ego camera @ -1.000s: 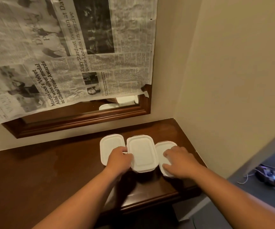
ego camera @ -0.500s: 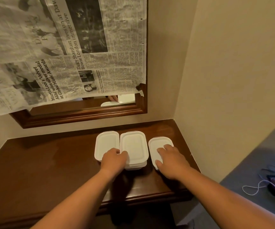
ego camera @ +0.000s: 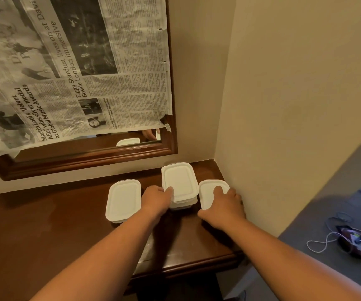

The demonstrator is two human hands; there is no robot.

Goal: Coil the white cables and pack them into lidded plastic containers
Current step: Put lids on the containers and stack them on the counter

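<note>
Three white lidded plastic containers sit on the dark wooden table [ego camera: 45, 224] near its far right corner. The left container [ego camera: 123, 199] stands alone, untouched. The middle one is a stack of containers [ego camera: 180, 181], set farther back toward the wall. My left hand [ego camera: 156, 199] grips the stack's near left corner, thumb on the top lid. Beside the side wall stands the right container [ego camera: 208, 192], and my right hand [ego camera: 224, 206] lies on its near half with spread fingers on the lid. A loose white cable [ego camera: 318, 244] lies on the floor at the right.
A wood-framed mirror [ego camera: 88, 159] covered with newspaper [ego camera: 77, 72] hangs above the table. The beige side wall [ego camera: 283, 105] closes the table's right end. A purple object [ego camera: 355, 242] lies on the grey floor by the cable.
The middle stack has moved away from me toward the back wall with my left hand on it. The right container has slid right, up to the side wall, under my right hand.
</note>
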